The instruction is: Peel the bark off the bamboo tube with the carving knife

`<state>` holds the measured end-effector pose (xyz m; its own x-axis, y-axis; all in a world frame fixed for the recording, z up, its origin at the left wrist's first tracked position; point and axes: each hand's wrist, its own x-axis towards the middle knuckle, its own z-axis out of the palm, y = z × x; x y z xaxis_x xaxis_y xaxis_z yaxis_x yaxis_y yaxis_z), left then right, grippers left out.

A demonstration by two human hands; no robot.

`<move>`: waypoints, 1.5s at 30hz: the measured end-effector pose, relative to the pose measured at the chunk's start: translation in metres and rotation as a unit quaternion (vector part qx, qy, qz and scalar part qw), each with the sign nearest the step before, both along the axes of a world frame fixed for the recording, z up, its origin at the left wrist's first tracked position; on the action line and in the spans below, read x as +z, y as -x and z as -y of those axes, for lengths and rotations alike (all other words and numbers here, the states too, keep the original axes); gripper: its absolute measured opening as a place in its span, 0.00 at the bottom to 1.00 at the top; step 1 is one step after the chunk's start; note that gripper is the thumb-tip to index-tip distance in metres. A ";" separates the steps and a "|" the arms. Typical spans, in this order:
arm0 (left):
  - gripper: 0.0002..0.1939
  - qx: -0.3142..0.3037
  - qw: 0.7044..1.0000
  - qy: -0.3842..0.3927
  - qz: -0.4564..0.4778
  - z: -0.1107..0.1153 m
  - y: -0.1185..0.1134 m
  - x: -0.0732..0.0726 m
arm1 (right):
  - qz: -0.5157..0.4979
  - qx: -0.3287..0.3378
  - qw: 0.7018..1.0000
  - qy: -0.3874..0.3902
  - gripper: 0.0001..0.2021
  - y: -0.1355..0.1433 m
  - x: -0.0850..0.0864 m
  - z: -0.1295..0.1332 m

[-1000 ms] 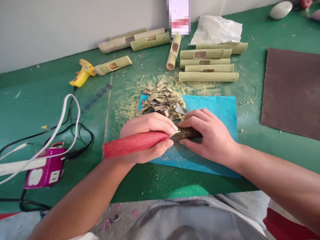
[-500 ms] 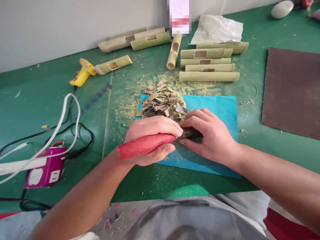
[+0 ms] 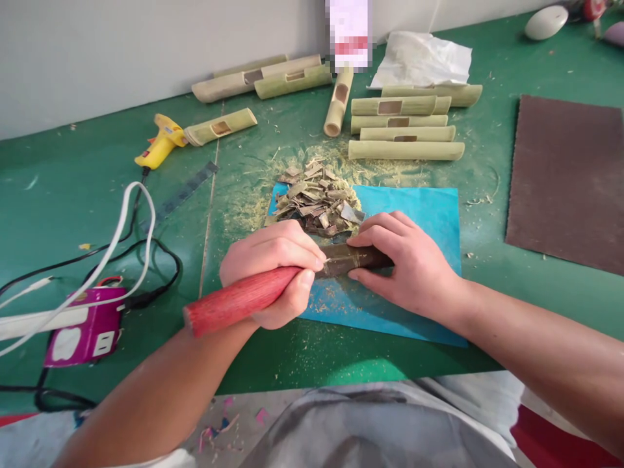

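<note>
My left hand (image 3: 275, 273) is closed around a tool with a thick red handle (image 3: 241, 300); its thin tip, mostly hidden by the fingers, meets a dark brown bamboo piece (image 3: 344, 257). Scored lines cross that piece near its middle. On its right end, my right hand (image 3: 409, 266) grips it between thumb and fingers. The piece lies over a blue sheet (image 3: 414, 198) on the green table (image 3: 273, 370). Just beyond it rises a heap of small bamboo chips (image 3: 319, 198), with pale dust around.
Several cut bamboo tubes (image 3: 407, 151) lie at the back, near crumpled white paper (image 3: 422, 58). At left are a yellow glue gun (image 3: 160, 143), a translucent ruler (image 3: 185, 192), cables and a purple power strip (image 3: 85, 331). A brown mat (image 3: 568, 185) lies at right.
My left hand has moved left and slightly down with the red-handled tool, uncovering more of the dark piece. My right hand has stayed nearly still, holding the piece.
</note>
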<state>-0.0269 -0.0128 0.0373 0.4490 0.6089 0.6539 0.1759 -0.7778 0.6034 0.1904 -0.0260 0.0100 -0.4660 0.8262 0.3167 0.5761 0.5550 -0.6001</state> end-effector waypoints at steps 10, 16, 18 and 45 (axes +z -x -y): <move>0.04 0.014 0.997 0.070 0.020 -0.006 0.008 -0.011 | 0.008 0.000 1.000 -0.001 0.12 0.000 0.001 -0.001; 0.04 -0.024 0.993 0.109 -0.032 -0.007 0.007 0.000 | 0.003 0.005 1.000 -0.003 0.11 0.000 0.001 -0.001; 0.06 -0.040 0.992 0.108 -0.049 -0.009 0.009 0.004 | 0.003 0.006 1.000 -0.003 0.11 0.000 0.001 -0.001; 0.05 -0.021 0.994 0.090 0.061 -0.012 0.010 -0.013 | 0.008 -0.001 1.000 0.012 0.12 0.000 0.002 -0.001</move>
<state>-0.0369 -0.0012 0.0246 0.4008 0.7039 0.5864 0.0633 -0.6598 0.7488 0.1899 -0.0253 0.0122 -0.4694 0.8342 0.2896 0.5861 0.5396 -0.6044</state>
